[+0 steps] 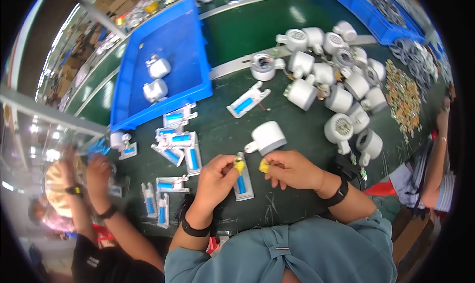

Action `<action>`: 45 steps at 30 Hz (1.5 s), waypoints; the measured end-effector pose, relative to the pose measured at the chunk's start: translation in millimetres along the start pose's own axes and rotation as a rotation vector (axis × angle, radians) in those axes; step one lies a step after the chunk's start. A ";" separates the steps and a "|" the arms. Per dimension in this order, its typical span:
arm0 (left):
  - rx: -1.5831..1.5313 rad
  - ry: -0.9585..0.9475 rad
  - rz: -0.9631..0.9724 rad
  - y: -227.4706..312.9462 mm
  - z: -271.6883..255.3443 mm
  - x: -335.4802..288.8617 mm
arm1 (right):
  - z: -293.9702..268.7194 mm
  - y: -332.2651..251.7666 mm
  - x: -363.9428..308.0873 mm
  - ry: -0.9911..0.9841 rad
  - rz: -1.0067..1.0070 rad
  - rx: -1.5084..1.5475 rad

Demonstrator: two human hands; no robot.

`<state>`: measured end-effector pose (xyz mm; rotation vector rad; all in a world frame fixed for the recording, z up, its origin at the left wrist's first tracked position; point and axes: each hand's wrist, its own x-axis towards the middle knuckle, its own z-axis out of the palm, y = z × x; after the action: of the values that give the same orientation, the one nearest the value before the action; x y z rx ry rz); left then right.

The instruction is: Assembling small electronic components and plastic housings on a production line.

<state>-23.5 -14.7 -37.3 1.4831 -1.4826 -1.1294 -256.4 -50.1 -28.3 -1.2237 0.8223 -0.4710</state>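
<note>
My left hand [216,178] is closed in a pinch at the top end of a white plastic handle piece [243,191] with a blue cylindrical battery in it. What its fingertips hold is too small to make out. Just to the right, my right hand [294,170] is closed too, its thumb and forefinger together. Yellow patches show at the fingertips of both hands; whether they are worn or held I cannot tell. Directly beyond my hands lies a round white housing [267,136] with a short stem, whose end is near my left fingertips.
Several battery handle pieces [193,158] lie to the left. A blue tray [203,87] holds two white housings. Many more housings [339,99] crowd the right, beside a heap of small metal parts [403,92] and grey rings [414,60]. Co-workers' arms [121,228] show at both sides.
</note>
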 end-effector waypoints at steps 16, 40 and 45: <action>-0.265 0.469 -0.096 61.0 -114.4 -54.5 | 4.6 -4.5 -2.8 0.001 0.051 -0.066; 0.650 0.214 -0.183 9.4 -106.9 -107.9 | 7.7 23.5 -0.2 0.117 -0.290 -0.372; 0.402 0.000 -0.130 10.7 -56.1 -92.6 | 25.6 11.0 -53.5 0.227 -0.422 -0.618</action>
<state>30.7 72.3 -0.8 1.8729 -1.7041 -0.9392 -271.9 7.5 -20.0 -1.9619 0.9389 -0.7376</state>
